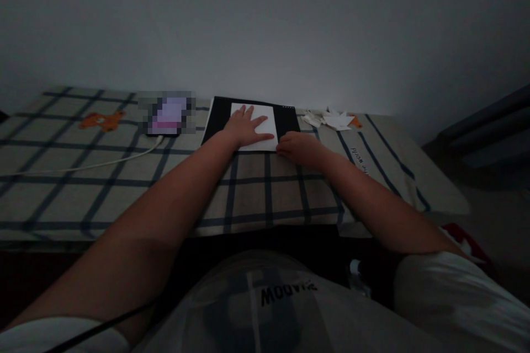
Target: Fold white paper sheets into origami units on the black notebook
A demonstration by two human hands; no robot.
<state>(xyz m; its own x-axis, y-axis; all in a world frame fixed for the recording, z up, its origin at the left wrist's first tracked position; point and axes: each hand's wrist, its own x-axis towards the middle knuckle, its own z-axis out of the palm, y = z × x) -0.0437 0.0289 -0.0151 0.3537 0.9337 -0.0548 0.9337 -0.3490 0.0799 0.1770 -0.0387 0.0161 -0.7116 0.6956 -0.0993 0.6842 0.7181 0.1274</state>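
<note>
Head view looks down over a low bed (pixel 265 198) in a dim room, spread with a soft beige cloth crossed by dark blue check lines, a plain pale wall rising straight behind it. Near the far edge lies a flat black rectangular mat (pixel 290 118), matte and stiff-looking, and on it a smooth white sheet of paper (pixel 265 116), crisp-edged and roughly square. The left hand (pixel 247 128) lies flat on the paper with its fingers spread apart, palm pressing down. The right hand (pixel 298 149) rests just beside the paper's near right corner, fingers curled together with their tips at the paper's edge; whether they pinch it I cannot tell. Left of the mat sits a phone (pixel 168 116) with a lit, blurred screen, and a thin white cable (pixel 95 164) trails from it across the cloth. Further left of the mat is a small orange shape (pixel 101 120) lying flat. Right of the mat lies a cluster of folded white paper pieces (pixel 329 119), angular and pointed, with an orange scrap touching them.
</note>
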